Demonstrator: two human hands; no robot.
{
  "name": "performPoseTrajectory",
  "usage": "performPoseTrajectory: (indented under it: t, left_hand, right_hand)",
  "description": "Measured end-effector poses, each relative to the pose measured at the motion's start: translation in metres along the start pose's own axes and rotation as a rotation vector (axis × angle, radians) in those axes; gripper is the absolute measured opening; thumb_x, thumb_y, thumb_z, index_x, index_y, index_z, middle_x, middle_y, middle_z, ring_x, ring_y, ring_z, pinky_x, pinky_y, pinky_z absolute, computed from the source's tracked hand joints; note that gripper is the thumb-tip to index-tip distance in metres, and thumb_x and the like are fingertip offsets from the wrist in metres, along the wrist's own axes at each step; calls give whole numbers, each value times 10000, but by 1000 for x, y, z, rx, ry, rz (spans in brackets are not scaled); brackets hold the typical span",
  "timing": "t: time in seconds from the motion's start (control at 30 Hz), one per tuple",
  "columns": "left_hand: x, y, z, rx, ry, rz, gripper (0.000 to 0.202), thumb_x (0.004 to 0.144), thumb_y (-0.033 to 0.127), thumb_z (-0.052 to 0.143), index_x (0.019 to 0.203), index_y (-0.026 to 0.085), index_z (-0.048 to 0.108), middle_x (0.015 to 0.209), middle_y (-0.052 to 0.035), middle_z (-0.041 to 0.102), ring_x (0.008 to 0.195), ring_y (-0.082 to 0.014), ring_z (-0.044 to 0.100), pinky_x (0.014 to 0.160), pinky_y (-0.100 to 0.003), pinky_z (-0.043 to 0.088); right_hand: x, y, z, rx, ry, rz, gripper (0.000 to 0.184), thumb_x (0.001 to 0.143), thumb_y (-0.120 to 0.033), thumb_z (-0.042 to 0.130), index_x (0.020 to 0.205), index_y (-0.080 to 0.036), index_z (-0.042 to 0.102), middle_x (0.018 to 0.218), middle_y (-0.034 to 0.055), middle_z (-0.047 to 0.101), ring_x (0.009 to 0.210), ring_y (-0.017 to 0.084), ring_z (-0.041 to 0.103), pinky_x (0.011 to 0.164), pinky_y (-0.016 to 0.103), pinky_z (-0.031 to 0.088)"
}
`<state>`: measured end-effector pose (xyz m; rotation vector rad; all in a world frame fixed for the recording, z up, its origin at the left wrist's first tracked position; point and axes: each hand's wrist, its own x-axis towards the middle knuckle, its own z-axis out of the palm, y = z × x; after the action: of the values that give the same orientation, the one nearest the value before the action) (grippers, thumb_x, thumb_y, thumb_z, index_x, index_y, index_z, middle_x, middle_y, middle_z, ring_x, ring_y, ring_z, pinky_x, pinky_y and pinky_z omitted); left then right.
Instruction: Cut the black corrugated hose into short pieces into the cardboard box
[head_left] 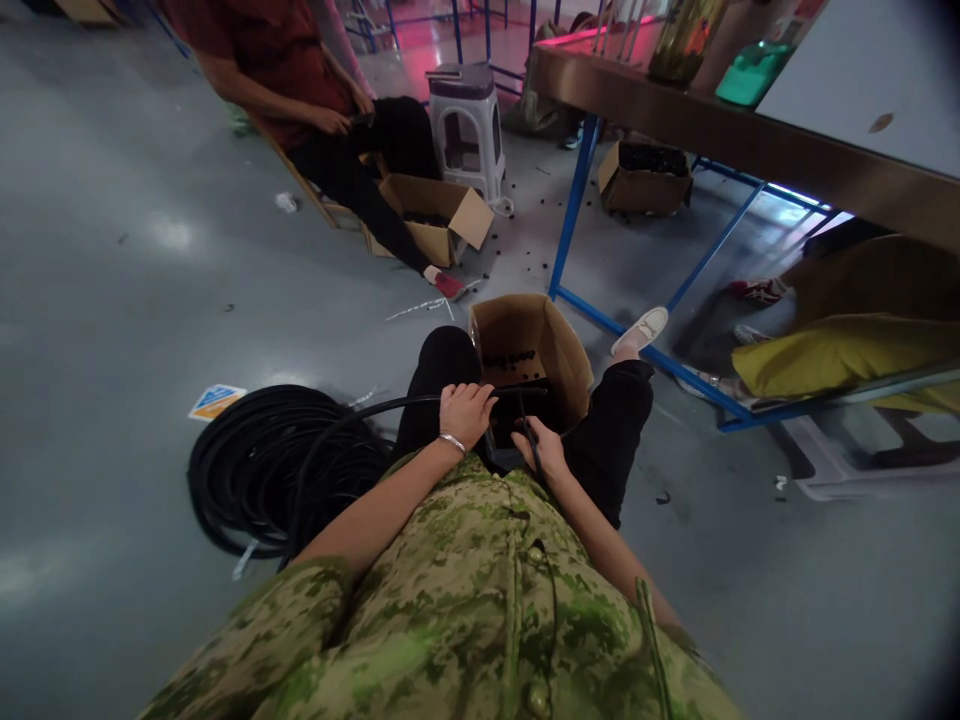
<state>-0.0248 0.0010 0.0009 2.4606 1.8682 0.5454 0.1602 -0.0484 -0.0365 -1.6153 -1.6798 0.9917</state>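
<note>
My left hand [466, 412] is closed around a black hose [397, 403], whose free end reaches right, over an open cardboard box [570, 345] between my knees. The hose runs back left to a large black coil [240, 470] on the floor. Close by, my right hand [545, 449] is closed on a dark slim hand tool [533, 440]. Its upper part meets the hose near the end, and I cannot make out its exact kind. Small black pieces [517, 358] lie inside the box.
A co-worker in a red top [262, 60] sits ahead left beside another open carton [427, 235] and a plastic stool [466, 125]. A blue-legged table [574, 215] stands ahead right, with a carton [645, 185] beneath. Another person's yellow clothing [847, 345] shows at right.
</note>
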Motion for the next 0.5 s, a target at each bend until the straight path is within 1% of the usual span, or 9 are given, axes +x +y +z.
performPoseTrajectory:
  t: [0.1, 0.27, 0.5]
  left_hand:
    - [0, -1, 1, -1, 11, -5, 324, 965, 383, 401, 1071, 220, 661, 889, -95, 662, 869, -249, 541, 852, -418, 296]
    - [-1, 1, 1, -2, 4, 14, 319, 965, 383, 403, 1061, 223, 662, 886, -93, 663, 853, -245, 542, 846, -414, 294]
    - [-1, 1, 3, 12, -1, 33, 333, 969, 381, 392, 1070, 218, 665, 874, -95, 660, 836, -243, 543, 826, -410, 292]
  right_hand:
    - [-1, -3, -1, -22, -15, -11, 303, 820, -425, 578, 1043, -234, 654, 729, 2, 664, 622, 164, 585, 589, 240, 408]
    - [1, -6, 2, -70, -16, 17, 283, 816, -419, 592, 1034, -254, 665, 732, 1, 676, 634, 174, 605, 596, 244, 418]
    - [0, -3, 2, 24, -1, -9, 289, 822, -422, 572, 1029, -241, 660, 757, 4, 682, 658, 174, 614, 628, 247, 451]
